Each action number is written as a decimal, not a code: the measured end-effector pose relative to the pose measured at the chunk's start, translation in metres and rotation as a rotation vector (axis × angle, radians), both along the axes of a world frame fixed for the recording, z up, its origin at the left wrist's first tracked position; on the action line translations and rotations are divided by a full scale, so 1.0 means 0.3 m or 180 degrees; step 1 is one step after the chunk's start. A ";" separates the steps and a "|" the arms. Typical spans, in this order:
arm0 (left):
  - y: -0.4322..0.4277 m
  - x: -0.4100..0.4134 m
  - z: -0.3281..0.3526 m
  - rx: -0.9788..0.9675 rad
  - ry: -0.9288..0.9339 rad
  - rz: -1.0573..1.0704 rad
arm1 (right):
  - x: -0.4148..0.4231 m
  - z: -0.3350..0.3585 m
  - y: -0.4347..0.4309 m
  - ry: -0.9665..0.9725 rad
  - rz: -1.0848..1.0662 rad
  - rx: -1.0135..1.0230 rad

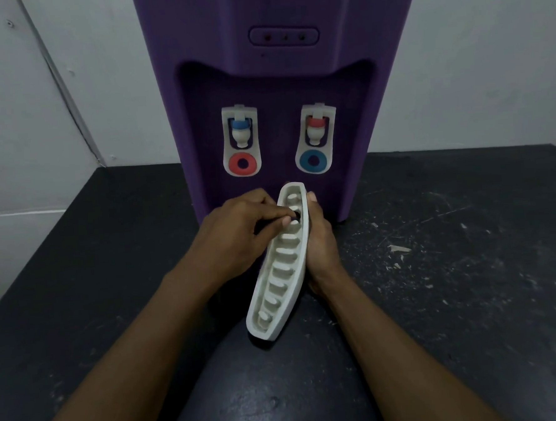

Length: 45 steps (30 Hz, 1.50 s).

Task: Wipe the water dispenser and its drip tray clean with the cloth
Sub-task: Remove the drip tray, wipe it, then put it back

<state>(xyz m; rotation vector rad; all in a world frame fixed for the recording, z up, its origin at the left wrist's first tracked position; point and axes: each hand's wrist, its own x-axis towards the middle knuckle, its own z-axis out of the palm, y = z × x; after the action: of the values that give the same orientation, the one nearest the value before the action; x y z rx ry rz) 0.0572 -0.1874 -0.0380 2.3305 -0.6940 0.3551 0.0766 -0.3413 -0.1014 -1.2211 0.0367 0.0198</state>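
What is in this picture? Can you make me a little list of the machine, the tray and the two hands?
dispenser: purple, standing on the black table
taps: blue-capped tap, red-capped tap
drip tray: white, slotted, off the dispenser, held tilted
right hand: grips the tray's edge
left hand: pinches a small dark thing at a slot
cloth: not clearly visible

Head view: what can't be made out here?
All in the head view:
Too small: the dark bit that the left hand pinches against the drip tray; cannot tell whether it is the cloth.
Hidden: most of the right hand fingers, behind the tray.
Cut off: the water dispenser top, by the upper edge.
Hidden: the dispenser's lower front, behind hands and tray.
Blurred: the indicator panel, unreadable.
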 end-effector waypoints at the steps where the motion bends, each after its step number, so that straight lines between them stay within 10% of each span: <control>1: -0.006 -0.003 -0.004 0.0162 -0.0018 0.0063 | -0.002 0.001 0.002 0.0009 0.0000 0.0019; 14: -0.039 -0.056 -0.024 0.0109 0.0097 0.0815 | -0.027 0.013 -0.002 -0.0028 -0.0130 -0.0186; 23: 0.014 -0.035 -0.022 -0.0750 0.1006 -0.0081 | -0.033 0.011 0.019 -0.0054 0.0035 -0.0198; 36: -0.031 -0.120 -0.049 0.0341 -0.0773 0.1090 | -0.033 0.018 0.013 -0.0022 -0.0053 -0.0259; 45: -0.027 -0.070 -0.048 -0.0550 -0.0304 0.0421 | -0.023 0.014 0.013 -0.0031 0.0035 -0.0065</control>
<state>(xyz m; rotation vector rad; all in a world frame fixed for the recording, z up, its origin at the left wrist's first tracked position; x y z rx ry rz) 0.0361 -0.1956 -0.0525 2.2110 -0.5329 0.5667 0.0696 -0.3373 -0.0972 -1.2418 0.0219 0.0231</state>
